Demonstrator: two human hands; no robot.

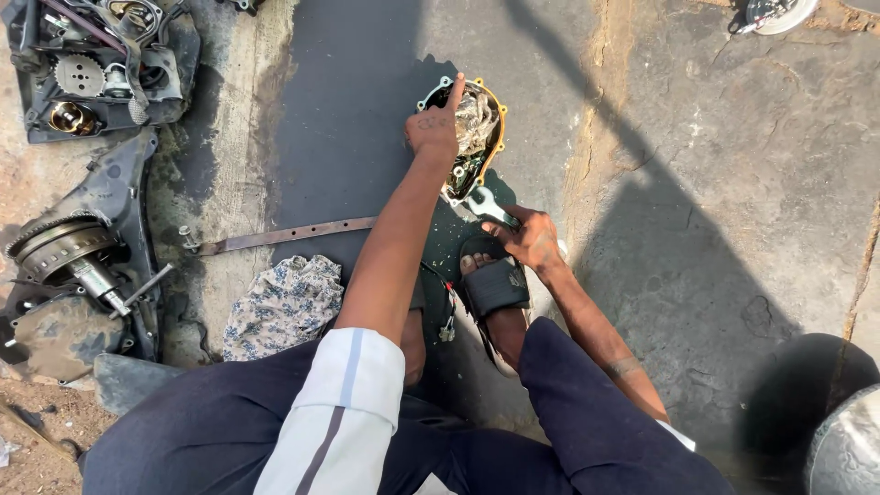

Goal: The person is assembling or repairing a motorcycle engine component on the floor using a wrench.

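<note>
Left hand [434, 128]: we press it, index finger out, on the engine cover [472, 137].
Right hand [527, 238]: we grip the spanner [486, 205] closed-fisted.

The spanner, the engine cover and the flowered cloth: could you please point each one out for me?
spanner [483, 203], head view, on its open-ended head.
engine cover [477, 137], head view, on its shiny inside.
flowered cloth [284, 305], head view, on the middle of the crumpled fabric.

Concrete ground [715, 183], engine cover [472, 137], floral rag [280, 307], poss. strap [284, 236]
</note>
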